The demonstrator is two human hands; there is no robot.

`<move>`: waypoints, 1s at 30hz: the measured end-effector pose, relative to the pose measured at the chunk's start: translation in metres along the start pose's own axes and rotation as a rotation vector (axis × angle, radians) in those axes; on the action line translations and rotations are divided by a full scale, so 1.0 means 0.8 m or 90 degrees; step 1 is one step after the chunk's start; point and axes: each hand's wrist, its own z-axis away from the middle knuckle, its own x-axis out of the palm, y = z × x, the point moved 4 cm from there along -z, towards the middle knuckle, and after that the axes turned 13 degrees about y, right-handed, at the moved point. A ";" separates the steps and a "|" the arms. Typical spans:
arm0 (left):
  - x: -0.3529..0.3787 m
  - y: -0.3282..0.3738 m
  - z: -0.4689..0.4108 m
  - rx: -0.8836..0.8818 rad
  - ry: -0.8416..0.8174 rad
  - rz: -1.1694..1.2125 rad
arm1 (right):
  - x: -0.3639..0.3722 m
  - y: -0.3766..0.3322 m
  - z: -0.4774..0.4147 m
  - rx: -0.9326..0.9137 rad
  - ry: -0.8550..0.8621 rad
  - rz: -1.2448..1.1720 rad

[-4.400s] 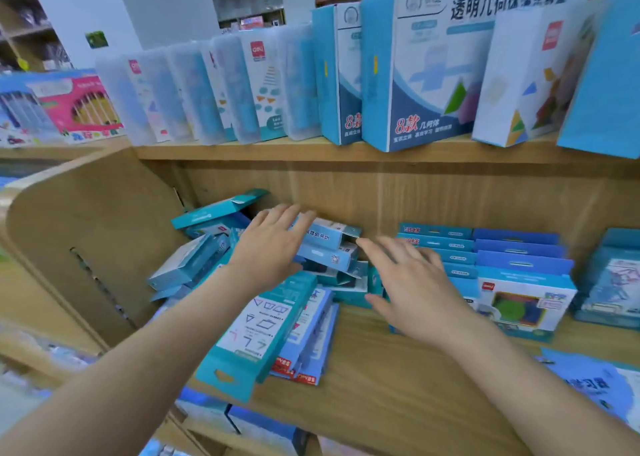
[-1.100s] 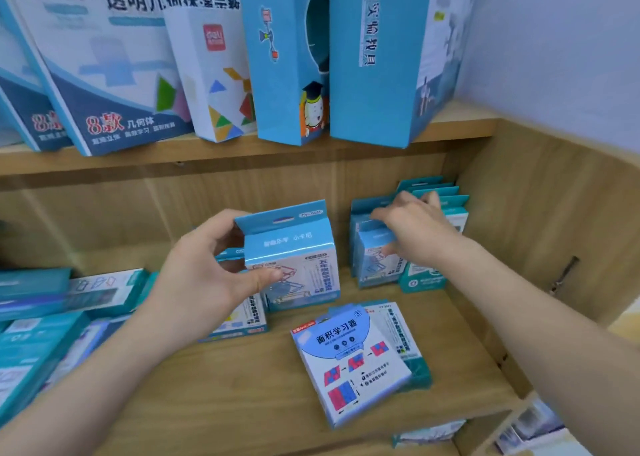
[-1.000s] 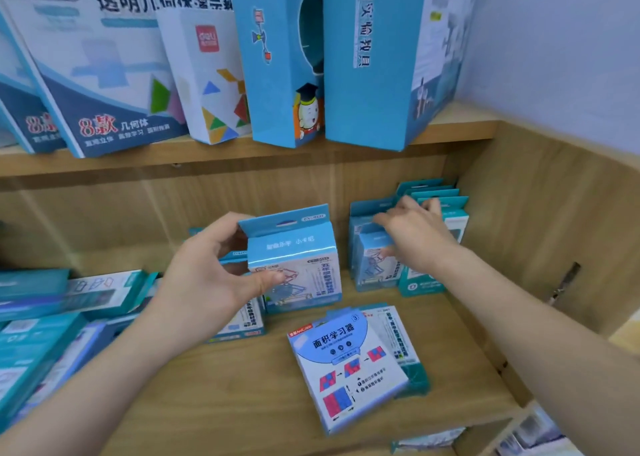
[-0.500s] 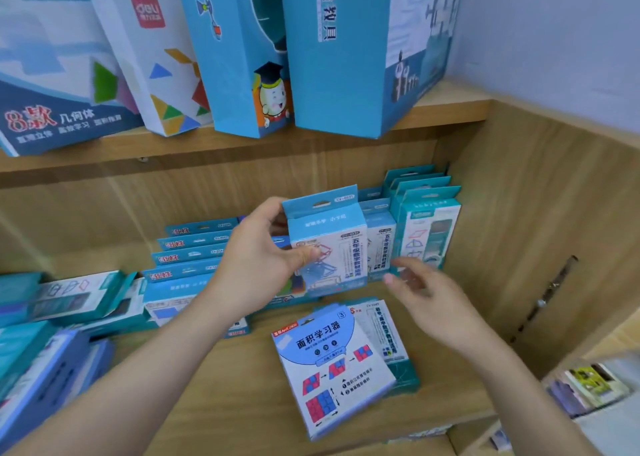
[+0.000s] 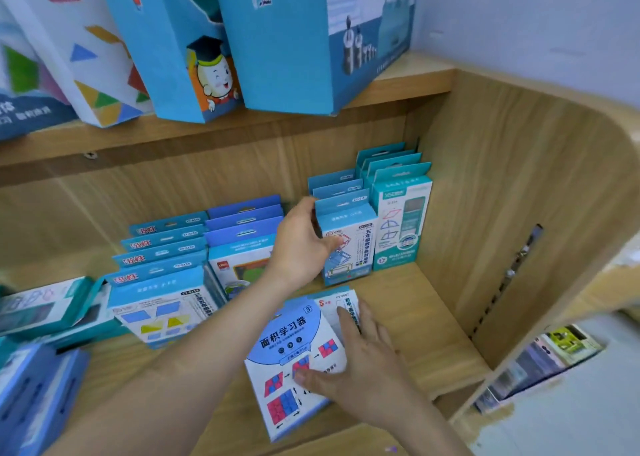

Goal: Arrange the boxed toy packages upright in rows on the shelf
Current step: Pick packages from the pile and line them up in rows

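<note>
On the lower wooden shelf (image 5: 426,320) small boxed packages stand upright in rows. My left hand (image 5: 299,244) grips a light-blue package (image 5: 349,244), thumb on its front and fingers behind, standing it at the front of a blue row (image 5: 334,183). A teal row (image 5: 398,220) stands to its right, against the side panel. My right hand (image 5: 360,362) rests with spread fingers on a white-and-blue package (image 5: 287,358) that lies flat near the shelf's front edge, on top of another flat package (image 5: 341,298).
Two more upright rows, one (image 5: 242,237) beside my left hand and one (image 5: 162,282) further left. Flat, unsorted packages (image 5: 41,306) lie at far left. Large blue boxes (image 5: 304,40) stand on the upper shelf. The wooden side panel (image 5: 502,213) closes the right end.
My left hand has carried the light-blue package to the right and set it in front of the blue row. My right hand has left the rows and come down onto the flat package.
</note>
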 end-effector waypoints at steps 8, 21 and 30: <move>0.009 0.001 0.013 0.026 0.072 -0.110 | -0.016 0.006 -0.002 -0.037 0.063 -0.164; 0.047 -0.020 0.021 -0.130 0.023 -0.063 | -0.081 0.028 -0.107 -0.060 0.229 -0.326; -0.032 0.000 0.069 -0.082 -0.033 -0.111 | -0.090 0.034 -0.048 -0.039 0.206 -0.327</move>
